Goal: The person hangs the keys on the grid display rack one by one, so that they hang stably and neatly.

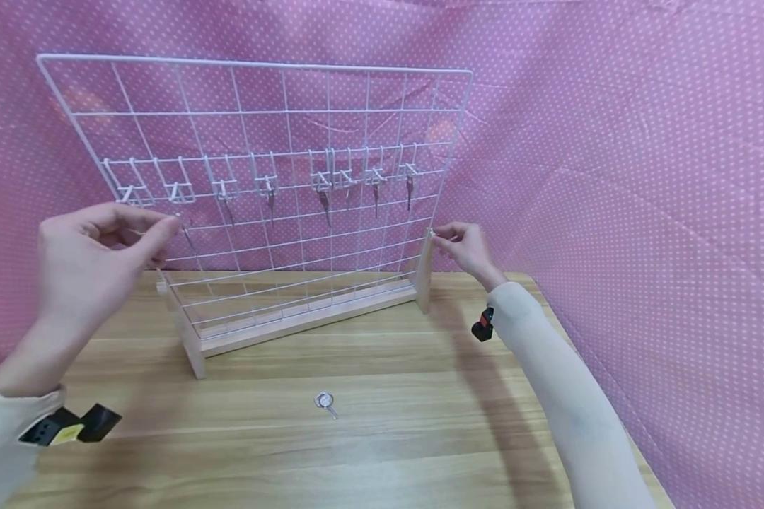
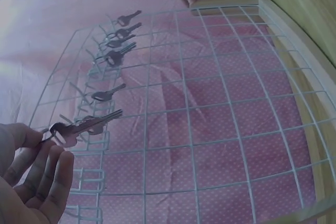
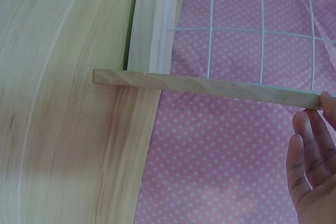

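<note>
My left hand (image 1: pixel 95 254) pinches a ring with metal keys (image 2: pixel 66 134) between thumb and fingers, in front of the left end of a white wire grid rack (image 1: pixel 255 64). White hooks (image 1: pixel 178 191) hang in a row across the grid. Metal keys (image 1: pixel 324 203) dangle from most of them, while the two hooks nearest my left hand appear bare. At the other end, my right hand (image 1: pixel 466 247) grips the top of the rack's wooden side post (image 3: pixel 210 86) between thumb and fingertips, its other fingers loosely bent below.
On the wooden table (image 1: pixel 248 452), in front of the rack, lies a key with a ring (image 1: pixel 326 401). A wooden base bar (image 1: pixel 312 319) joins the rack's two side posts. Pink dotted cloth (image 1: pixel 643 212) hangs behind the table and along its right side.
</note>
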Demonstrator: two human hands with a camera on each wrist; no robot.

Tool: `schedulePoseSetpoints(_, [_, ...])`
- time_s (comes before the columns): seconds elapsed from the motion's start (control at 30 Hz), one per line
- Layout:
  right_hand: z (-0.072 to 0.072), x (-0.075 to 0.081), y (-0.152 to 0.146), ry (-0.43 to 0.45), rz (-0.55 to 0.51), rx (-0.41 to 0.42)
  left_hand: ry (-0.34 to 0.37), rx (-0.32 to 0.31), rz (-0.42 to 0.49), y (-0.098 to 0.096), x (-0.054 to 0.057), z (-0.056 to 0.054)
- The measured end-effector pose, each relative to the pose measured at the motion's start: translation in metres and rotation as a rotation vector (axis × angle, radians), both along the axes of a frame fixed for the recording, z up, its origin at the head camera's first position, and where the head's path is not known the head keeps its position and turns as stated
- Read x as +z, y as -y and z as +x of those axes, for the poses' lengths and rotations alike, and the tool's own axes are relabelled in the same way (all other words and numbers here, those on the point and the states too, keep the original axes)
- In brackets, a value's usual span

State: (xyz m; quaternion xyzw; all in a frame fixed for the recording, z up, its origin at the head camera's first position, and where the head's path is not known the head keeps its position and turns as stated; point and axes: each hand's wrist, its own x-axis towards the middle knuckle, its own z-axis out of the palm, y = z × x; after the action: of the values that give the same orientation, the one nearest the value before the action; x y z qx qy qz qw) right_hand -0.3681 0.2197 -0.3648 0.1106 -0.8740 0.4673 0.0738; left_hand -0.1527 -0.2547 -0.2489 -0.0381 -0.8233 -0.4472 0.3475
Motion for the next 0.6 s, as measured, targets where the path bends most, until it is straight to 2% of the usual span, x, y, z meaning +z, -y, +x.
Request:
schedulePoseSetpoints(0.2, [-0.003,-0.002,0.000,-0.037,-0.030,0.021,0.010,0.023,0.176,-0.004,0.009,-0.003])
schedulePoseSetpoints(0.33, [-0.004,-0.003,0.000,-0.050,-0.029,0.018,0.020,0.054,0.244,-0.007,0.010,-0.005])
schedulePoseSetpoints(0.6, [-0.003,-0.002,0.001,-0.032,-0.021,0.016,0.047,0.114,0.221,-0.006,0.005,-0.013])
